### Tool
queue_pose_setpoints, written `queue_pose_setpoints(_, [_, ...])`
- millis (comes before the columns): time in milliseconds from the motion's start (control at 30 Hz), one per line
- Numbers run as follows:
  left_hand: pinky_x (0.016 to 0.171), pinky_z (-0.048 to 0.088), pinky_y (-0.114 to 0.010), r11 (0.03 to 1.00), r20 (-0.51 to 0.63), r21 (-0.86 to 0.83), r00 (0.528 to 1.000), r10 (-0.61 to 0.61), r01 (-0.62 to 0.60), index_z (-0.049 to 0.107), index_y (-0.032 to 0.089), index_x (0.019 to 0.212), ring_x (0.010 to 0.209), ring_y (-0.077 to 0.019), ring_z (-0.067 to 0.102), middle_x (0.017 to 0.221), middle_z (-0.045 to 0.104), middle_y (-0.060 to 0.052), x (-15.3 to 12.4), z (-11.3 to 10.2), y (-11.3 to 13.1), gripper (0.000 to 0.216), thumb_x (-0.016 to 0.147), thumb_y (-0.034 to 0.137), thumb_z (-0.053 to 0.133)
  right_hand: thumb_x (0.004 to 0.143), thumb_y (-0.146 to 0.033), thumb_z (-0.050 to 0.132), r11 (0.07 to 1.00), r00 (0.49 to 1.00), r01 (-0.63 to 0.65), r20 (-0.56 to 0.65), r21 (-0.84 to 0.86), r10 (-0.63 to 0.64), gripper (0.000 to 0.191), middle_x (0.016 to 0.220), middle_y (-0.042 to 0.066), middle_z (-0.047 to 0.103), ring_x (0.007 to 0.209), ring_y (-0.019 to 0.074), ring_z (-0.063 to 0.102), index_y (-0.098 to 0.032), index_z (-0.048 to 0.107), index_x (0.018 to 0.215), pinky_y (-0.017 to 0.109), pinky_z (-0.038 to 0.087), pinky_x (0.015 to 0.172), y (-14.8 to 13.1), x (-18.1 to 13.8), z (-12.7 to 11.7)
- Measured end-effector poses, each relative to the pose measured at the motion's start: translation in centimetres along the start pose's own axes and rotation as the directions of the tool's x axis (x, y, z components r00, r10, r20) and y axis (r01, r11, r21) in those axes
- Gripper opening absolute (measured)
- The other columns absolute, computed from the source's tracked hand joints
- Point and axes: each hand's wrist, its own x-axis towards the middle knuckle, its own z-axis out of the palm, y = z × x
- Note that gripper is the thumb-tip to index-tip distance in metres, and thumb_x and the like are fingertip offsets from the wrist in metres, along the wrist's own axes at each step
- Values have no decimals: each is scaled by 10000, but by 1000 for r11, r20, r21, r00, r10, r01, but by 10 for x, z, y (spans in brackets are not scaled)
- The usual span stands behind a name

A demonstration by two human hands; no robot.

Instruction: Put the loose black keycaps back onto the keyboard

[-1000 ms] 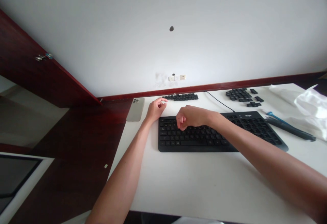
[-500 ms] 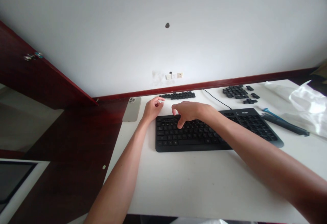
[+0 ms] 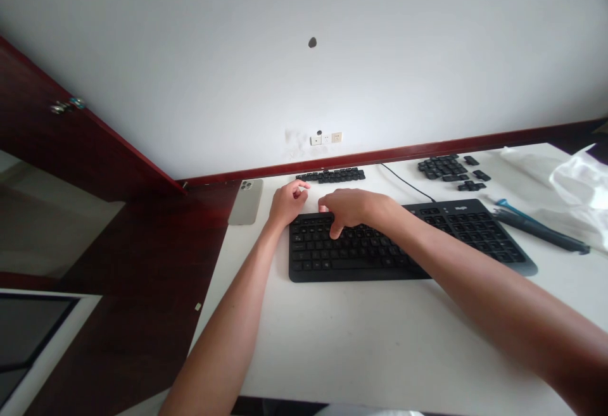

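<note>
A black keyboard point(image 3: 403, 245) lies on the white table point(image 3: 361, 340). My right hand point(image 3: 349, 208) rests over its upper left rows, a fingertip pressed down on the keys. My left hand point(image 3: 286, 202) sits at the keyboard's far left corner, fingers curled around a small white object point(image 3: 301, 191) pinched at the fingertips. A row of loose black keycaps point(image 3: 332, 175) lies just behind both hands. A second cluster of loose keycaps point(image 3: 451, 171) lies at the back right.
A phone point(image 3: 246, 201) lies face down at the table's left edge. A black and blue tool point(image 3: 536, 225) and crumpled white plastic point(image 3: 579, 194) sit at the right. The keyboard cable point(image 3: 403, 183) runs toward the wall. Dark red floor lies at the left.
My right hand went from a closed fist above the keys to an extended finger pressing down on the upper left rows. The left hand barely moved.
</note>
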Motion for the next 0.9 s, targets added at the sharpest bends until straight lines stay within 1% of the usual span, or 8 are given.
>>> queue_pose_setpoints(100, [620, 346, -283, 1000, 1, -1, 1000, -4, 4, 751, 222, 996, 567, -146, 473, 568, 518, 56, 0, 0, 0, 222, 877, 257, 567, 710, -350, 909, 1000, 1000, -3, -4, 6, 3, 676, 1255, 119, 744, 1124, 359, 701, -224, 695, 1339, 353, 499, 737, 0, 0, -1])
queue_pose_setpoints(233, [630, 355, -281, 1000, -2, 8, 1000, -4, 4, 752, 223, 996, 577, -145, 482, 573, 522, 57, 0, 0, -1, 222, 876, 259, 568, 722, -346, 909, 1000, 1000, -1, 21, 19, 0, 689, 1242, 119, 750, 1101, 359, 713, -211, 684, 1359, 366, 512, 760, -3, -2, -3])
queue_pose_setpoints(367, [622, 350, -280, 1000, 8, 6, 1000, -10, 10, 751, 222, 999, 574, -146, 480, 569, 512, 58, 0, 0, -1, 228, 878, 266, 564, 724, -289, 912, 1000, 1000, -14, -17, -27, 14, 633, 1218, 141, 755, 1123, 378, 706, -189, 711, 1316, 380, 524, 782, -8, -2, -2])
queue_pose_setpoints(433, [618, 346, -278, 1000, 9, 6, 1000, -12, 12, 751, 221, 998, 573, -145, 478, 572, 512, 57, 0, 1, -1, 227, 877, 266, 564, 724, -283, 914, 1000, 1000, -11, -18, -28, 11, 622, 1234, 153, 749, 1136, 390, 700, -177, 718, 1305, 390, 527, 795, -9, -2, -2])
queue_pose_setpoints(533, [615, 341, -275, 1000, 4, 5, 1000, -6, 6, 751, 217, 997, 574, -141, 471, 576, 505, 57, 0, 0, -1, 227, 876, 268, 566, 723, -325, 913, 1000, 1000, 3, 4, 7, -3, 656, 1288, 142, 734, 1151, 387, 695, -197, 704, 1331, 385, 525, 800, -6, -4, -4])
queue_pose_setpoints(700, [620, 339, -269, 1000, 9, -4, 1000, 5, -5, 755, 209, 1013, 583, -134, 459, 588, 487, 60, 0, -2, -1, 241, 879, 275, 565, 748, -386, 885, 999, 1000, 10, 27, 44, -11, 700, 1304, 121, 726, 1137, 357, 693, -204, 655, 1383, 360, 494, 776, 2, -6, -5])
queue_pose_setpoints(833, [631, 342, -265, 1000, 13, -1, 1000, 2, -2, 757, 202, 1030, 592, -131, 454, 596, 486, 62, -1, -4, 0, 251, 885, 280, 567, 766, -461, 864, 997, 996, 75, 40, 35, -76, 688, 1310, 100, 717, 1146, 339, 677, -212, 648, 1371, 343, 464, 753, 10, -5, -5])
queue_pose_setpoints(900, [635, 346, -265, 1000, 14, -6, 1000, -1, 1, 756, 200, 1034, 591, -130, 451, 596, 485, 63, -1, -4, 0, 251, 889, 278, 567, 769, -496, 853, 996, 995, 84, 43, 21, -85, 686, 1306, 95, 714, 1144, 341, 674, -227, 649, 1367, 341, 454, 740, 14, -5, -6])
